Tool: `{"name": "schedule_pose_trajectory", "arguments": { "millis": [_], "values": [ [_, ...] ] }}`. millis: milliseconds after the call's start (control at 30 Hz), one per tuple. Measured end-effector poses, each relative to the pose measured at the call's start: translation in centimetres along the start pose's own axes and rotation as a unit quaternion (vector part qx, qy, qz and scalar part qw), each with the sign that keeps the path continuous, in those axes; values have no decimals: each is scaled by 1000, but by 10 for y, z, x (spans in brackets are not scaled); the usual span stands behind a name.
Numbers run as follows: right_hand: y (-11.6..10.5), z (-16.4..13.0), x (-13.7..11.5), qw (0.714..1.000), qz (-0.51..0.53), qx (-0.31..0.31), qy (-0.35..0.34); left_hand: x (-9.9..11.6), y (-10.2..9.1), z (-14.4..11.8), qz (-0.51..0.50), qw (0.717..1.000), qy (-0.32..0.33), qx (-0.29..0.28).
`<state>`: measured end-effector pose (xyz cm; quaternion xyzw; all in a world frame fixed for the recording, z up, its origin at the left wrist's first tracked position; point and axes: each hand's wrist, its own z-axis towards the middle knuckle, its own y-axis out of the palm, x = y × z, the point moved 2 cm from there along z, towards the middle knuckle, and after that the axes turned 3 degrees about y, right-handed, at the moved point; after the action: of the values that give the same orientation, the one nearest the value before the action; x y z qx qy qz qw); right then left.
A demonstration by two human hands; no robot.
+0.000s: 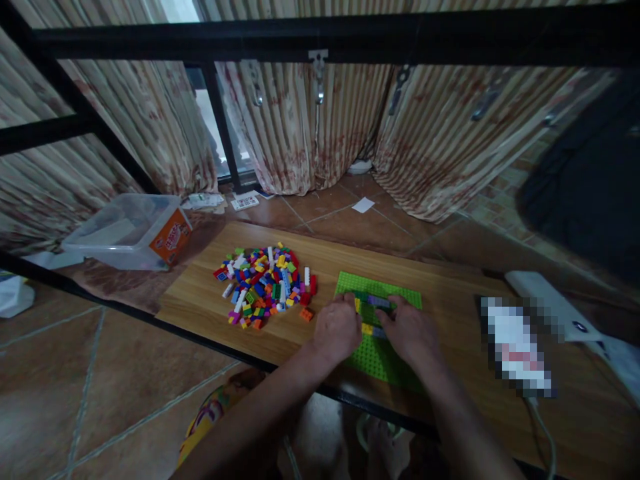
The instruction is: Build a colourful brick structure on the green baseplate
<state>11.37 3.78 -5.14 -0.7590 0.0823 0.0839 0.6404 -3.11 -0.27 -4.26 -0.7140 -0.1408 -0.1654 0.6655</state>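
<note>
A green baseplate (379, 287) lies on a low wooden table (320, 267). A few bricks, yellow, purple and grey, stand on it in a short row (376, 303). My left hand (337, 328) rests on the plate's left edge, fingers curled against the yellow bricks. My right hand (409, 331) lies over the plate's middle, fingertips touching the purple and grey bricks. Whether either hand pinches a brick is hidden by the fingers. A heap of loose coloured bricks (265, 283) lies to the left of the plate. One orange brick (307, 314) sits apart, near my left hand.
A clear plastic tub (131, 230) with an orange label lies on its side at the far left. A white device with a cable (555, 305) sits at the table's right end. Black metal bars (320, 37) cross overhead. Curtains hang behind. Papers lie on the tiled floor.
</note>
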Motion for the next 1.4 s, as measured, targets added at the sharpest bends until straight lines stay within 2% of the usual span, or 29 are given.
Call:
{"name": "schedule_pose_trajectory", "arguments": {
  "millis": [167,433,700,867,1033,1400],
  "values": [
    [-1,-2,-6,1000,-7,10,2,1,2,1,-7,1000,-4,-14],
    [5,-4,-5,999,-18,33,-15,-2,10,0,-50,998,-20,9],
    [6,-6,-1,999,-33,30,-30,3,6,-4,-26,999,-15,13],
    [4,-7,0,999,-34,21,-26,4,3,-4,-26,998,48,28],
    [4,-8,-1,999,-25,20,-26,7,6,-6,-8,992,122,2],
    [-2,-12,-3,999,-16,-3,-32,5,4,1,22,986,163,4]
  ]
}}
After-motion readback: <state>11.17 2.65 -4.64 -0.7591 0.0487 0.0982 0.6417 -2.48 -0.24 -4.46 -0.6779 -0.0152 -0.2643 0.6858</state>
